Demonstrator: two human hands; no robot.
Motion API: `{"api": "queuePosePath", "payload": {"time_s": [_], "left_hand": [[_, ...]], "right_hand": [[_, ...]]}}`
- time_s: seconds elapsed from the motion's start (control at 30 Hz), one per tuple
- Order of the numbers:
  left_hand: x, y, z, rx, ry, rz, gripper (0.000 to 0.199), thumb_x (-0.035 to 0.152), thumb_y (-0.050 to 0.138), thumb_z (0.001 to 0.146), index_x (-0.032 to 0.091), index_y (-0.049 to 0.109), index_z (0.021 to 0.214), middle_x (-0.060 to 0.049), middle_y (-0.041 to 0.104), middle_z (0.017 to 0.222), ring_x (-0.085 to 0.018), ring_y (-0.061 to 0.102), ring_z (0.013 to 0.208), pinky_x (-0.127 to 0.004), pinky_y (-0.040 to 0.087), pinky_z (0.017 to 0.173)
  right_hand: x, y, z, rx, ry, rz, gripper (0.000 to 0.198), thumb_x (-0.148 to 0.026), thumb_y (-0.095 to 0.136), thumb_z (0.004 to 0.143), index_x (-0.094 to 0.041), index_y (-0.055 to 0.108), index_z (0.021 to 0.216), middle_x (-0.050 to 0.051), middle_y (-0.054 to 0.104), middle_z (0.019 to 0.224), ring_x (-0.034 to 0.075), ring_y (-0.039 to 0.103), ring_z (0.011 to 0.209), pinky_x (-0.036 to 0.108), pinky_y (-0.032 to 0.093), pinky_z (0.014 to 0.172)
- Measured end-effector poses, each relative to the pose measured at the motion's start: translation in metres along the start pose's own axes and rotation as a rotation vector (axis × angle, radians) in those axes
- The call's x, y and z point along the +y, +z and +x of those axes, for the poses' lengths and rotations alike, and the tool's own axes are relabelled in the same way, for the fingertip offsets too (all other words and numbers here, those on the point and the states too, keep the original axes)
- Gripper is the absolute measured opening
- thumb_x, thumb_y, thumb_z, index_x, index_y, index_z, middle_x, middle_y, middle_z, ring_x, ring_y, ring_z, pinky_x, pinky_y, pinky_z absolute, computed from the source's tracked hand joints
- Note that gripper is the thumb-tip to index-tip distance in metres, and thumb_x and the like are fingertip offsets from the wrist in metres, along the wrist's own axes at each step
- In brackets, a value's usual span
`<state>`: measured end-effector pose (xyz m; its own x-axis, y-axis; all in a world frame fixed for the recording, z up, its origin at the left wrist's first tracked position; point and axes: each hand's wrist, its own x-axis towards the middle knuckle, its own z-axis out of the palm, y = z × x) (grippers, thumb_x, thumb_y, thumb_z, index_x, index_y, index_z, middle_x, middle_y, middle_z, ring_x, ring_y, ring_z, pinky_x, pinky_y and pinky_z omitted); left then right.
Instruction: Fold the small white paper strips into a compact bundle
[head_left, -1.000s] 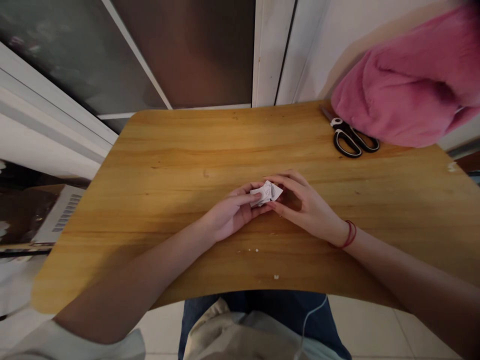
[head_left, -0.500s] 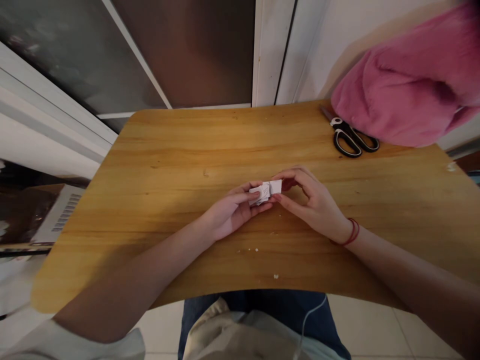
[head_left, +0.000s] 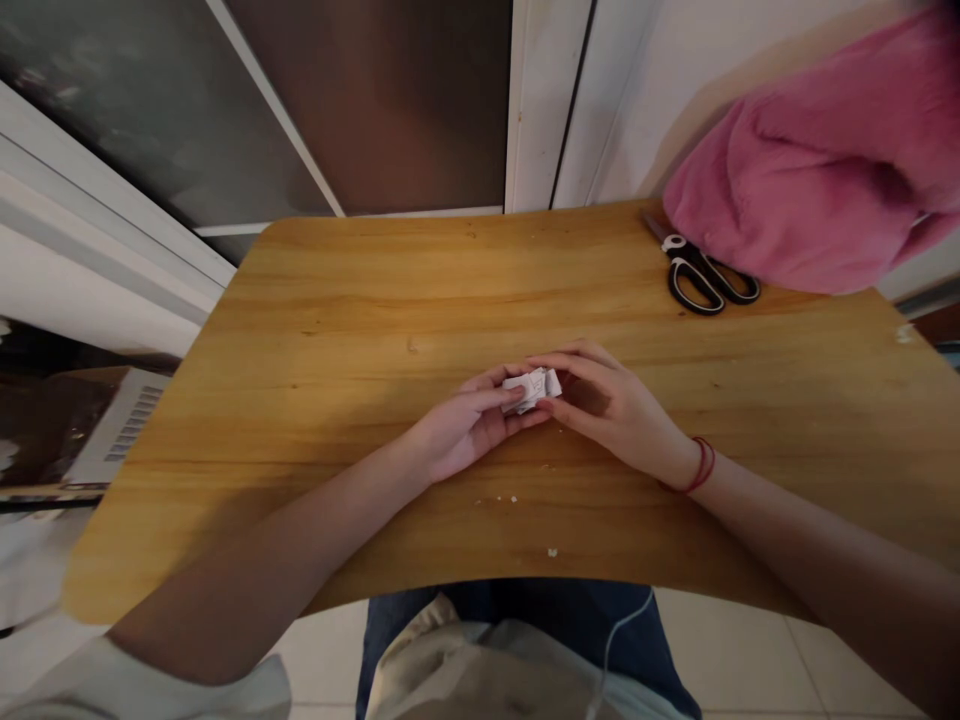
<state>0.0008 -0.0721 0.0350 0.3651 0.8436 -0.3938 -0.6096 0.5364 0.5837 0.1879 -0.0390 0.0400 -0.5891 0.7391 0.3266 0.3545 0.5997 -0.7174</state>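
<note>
Small white slips of paper (head_left: 535, 384), with thin dark lines on them, lie in a loose stack over the middle of the table. My left hand (head_left: 469, 420) pinches the stack from the left, thumb on top and fingers beneath. From the right, my right hand (head_left: 611, 400) curves around the stack's end, its thumb on the near edge and its forefinger at the far edge. A red cord bracelet (head_left: 703, 465) circles my right wrist. How many slips there are cannot be made out.
The wooden table (head_left: 360, 290) has a curved front edge close to my lap. Black-handled scissors (head_left: 705, 275) lie at the back right, beside a pink plush cloth (head_left: 810, 190). Tiny white scraps (head_left: 553, 552) dot the near tabletop. A white box (head_left: 124, 420) stands left, below table height.
My right hand has shifted slightly left, its fingers now further along the stack's sides. The slip that stuck out to the right sits closer to the others. The left hand is almost still.
</note>
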Motion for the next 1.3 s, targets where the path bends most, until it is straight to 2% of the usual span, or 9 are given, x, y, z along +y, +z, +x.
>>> {"api": "queuePosePath", "payload": {"time_s": [0.17,0.37,0.63,0.93,1.13,1.3], "left_hand": [[0.000,0.002,-0.002,0.007,-0.009,-0.012,0.018,0.000,0.056,0.082,0.013,0.064,0.093,-0.006,0.069,0.094,-0.012,0.067,0.083,-0.033,0.051,0.095],[0.001,0.004,-0.003,-0.025,-0.018,0.022,0.018,0.002,0.055,0.084,0.014,0.062,0.096,-0.007,0.070,0.096,-0.015,0.069,0.089,-0.027,0.052,0.088],[-0.002,0.001,-0.001,-0.040,-0.013,0.022,0.016,0.003,0.058,0.082,0.013,0.064,0.092,-0.006,0.068,0.095,-0.012,0.067,0.085,-0.026,0.052,0.086],[0.000,-0.001,0.000,-0.004,-0.004,0.013,0.018,0.001,0.055,0.082,0.012,0.065,0.094,-0.006,0.068,0.094,-0.012,0.066,0.082,-0.029,0.053,0.088],[0.001,-0.001,0.001,-0.003,0.008,0.000,0.018,0.001,0.052,0.084,0.011,0.063,0.094,-0.006,0.069,0.090,-0.013,0.068,0.082,-0.027,0.054,0.087],[0.001,0.000,0.001,0.053,0.014,0.007,0.018,0.002,0.051,0.084,0.011,0.061,0.096,-0.009,0.071,0.091,-0.014,0.070,0.083,-0.028,0.053,0.089]], "right_hand": [[0.003,0.003,-0.001,-0.069,0.019,0.003,0.033,-0.030,0.055,0.091,-0.025,0.059,0.124,0.009,0.059,0.116,0.021,0.060,0.101,0.040,0.052,0.088],[0.004,0.005,-0.003,-0.073,-0.017,-0.055,0.042,-0.033,0.059,0.089,-0.022,0.054,0.130,0.012,0.055,0.121,0.025,0.054,0.113,0.045,0.049,0.096],[0.002,0.005,-0.002,0.010,-0.046,-0.043,0.022,-0.031,0.063,0.086,-0.023,0.063,0.106,0.008,0.058,0.106,0.023,0.059,0.100,0.042,0.052,0.089],[0.002,0.001,-0.002,0.063,-0.035,-0.040,0.024,-0.022,0.064,0.085,-0.023,0.062,0.108,0.006,0.056,0.104,0.017,0.059,0.085,0.037,0.053,0.082],[0.001,-0.003,0.000,0.116,0.008,-0.036,0.022,-0.031,0.066,0.085,-0.025,0.065,0.106,0.005,0.058,0.101,0.018,0.060,0.083,0.039,0.053,0.081],[0.001,-0.007,0.001,0.172,0.030,-0.028,0.021,-0.030,0.066,0.085,-0.025,0.066,0.106,0.005,0.059,0.098,0.018,0.059,0.083,0.038,0.052,0.082]]}}
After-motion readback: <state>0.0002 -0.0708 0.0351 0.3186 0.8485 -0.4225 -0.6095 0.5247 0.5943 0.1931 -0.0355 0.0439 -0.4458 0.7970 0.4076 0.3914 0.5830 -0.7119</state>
